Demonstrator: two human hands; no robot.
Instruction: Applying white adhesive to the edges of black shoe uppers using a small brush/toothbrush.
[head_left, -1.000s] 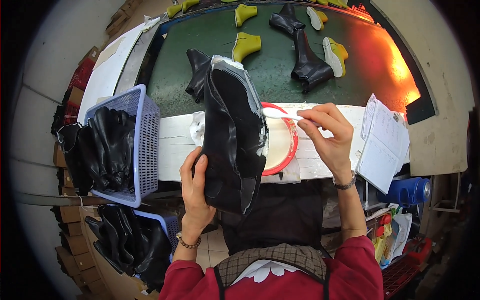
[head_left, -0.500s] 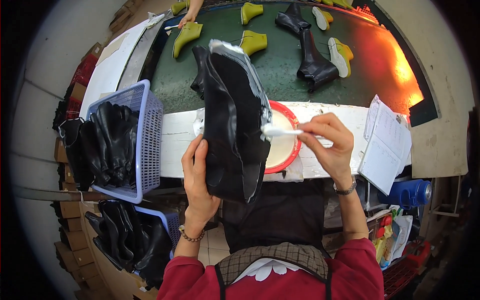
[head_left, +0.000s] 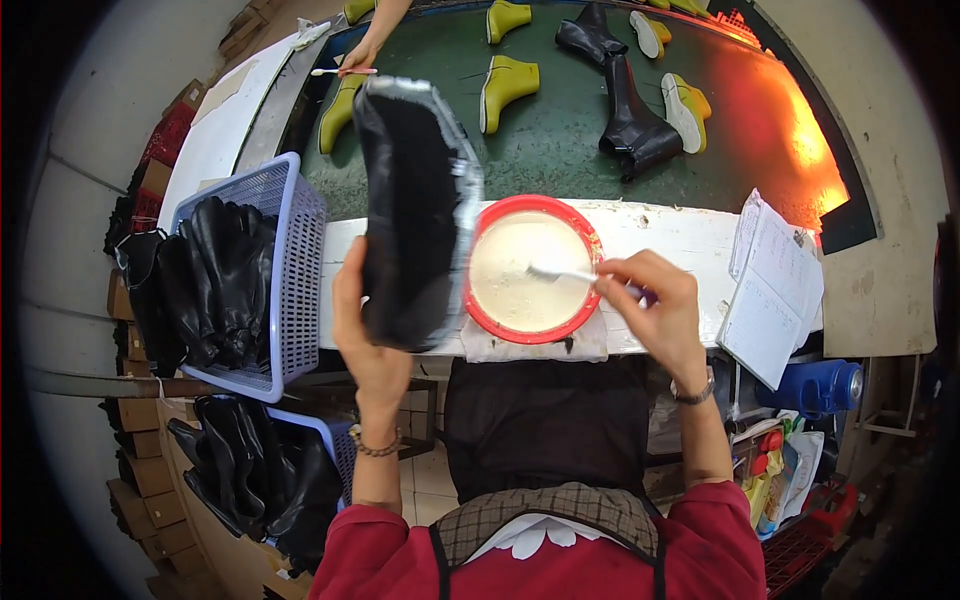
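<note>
My left hand (head_left: 365,330) grips a black boot upper (head_left: 410,210) from below and holds it upright, its underside turned toward me with a pale shiny rim around the edge. My right hand (head_left: 655,305) holds a small brush (head_left: 560,272) whose tip rests in a red bowl (head_left: 578,325) of whitish glue. The bowl sits on a cloth on the white bench edge (head_left: 660,230), just right of the boot upper.
A lilac basket (head_left: 290,300) at left holds black boot uppers; a second basket (head_left: 320,440) sits below. On the green conveyor (head_left: 560,140) lie yellow lasts and black boots. Another person's hand (head_left: 355,55) with a brush works far left. Papers (head_left: 775,290) lie at right.
The brush has left the boot upper and dipped into the red bowl. My left hand has shifted the boot upper leftward, uncovering the bowl.
</note>
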